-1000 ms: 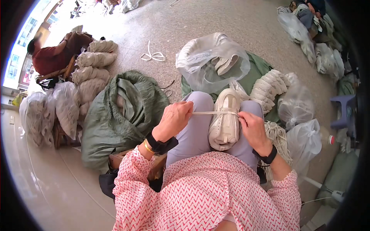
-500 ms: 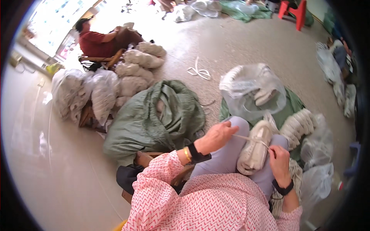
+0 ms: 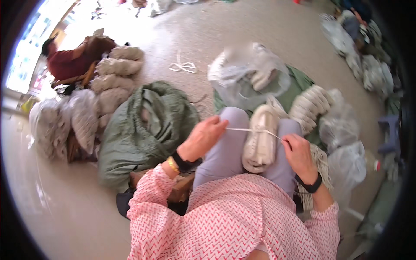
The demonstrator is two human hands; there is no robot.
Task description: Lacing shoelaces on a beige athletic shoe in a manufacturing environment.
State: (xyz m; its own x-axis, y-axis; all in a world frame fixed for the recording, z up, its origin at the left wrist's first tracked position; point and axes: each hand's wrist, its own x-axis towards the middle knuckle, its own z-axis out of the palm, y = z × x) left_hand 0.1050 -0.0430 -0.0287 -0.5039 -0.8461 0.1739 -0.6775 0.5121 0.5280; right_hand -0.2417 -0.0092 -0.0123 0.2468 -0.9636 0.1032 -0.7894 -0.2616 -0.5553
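Note:
A cream-coloured shoe [image 3: 259, 151] lies lengthwise between my knees, its top facing up. A thin white lace [image 3: 239, 129] crosses it and stretches out to both sides. One end is pinched in my left hand [image 3: 201, 138], over my left thigh. On the other side, my right hand [image 3: 300, 157] is closed on the opposite end, just right of the shoe. The lace looks taut on the left. Exactly how it passes around or through the shoe is too small to tell.
A green woven sack [image 3: 138, 125] bulges at my left. Ahead sits a clear plastic bag [image 3: 225, 82] of cream pieces. A nested cream stack [image 3: 310, 108] and a bunch of white laces [image 3: 320, 167] lie right. A person [image 3: 69, 58] sits far left beside stacked cream bundles [image 3: 119, 67].
My view has tilted down and shifted right. Both hands keep their hold on the lace, which now runs flatter and wider across the shoe.

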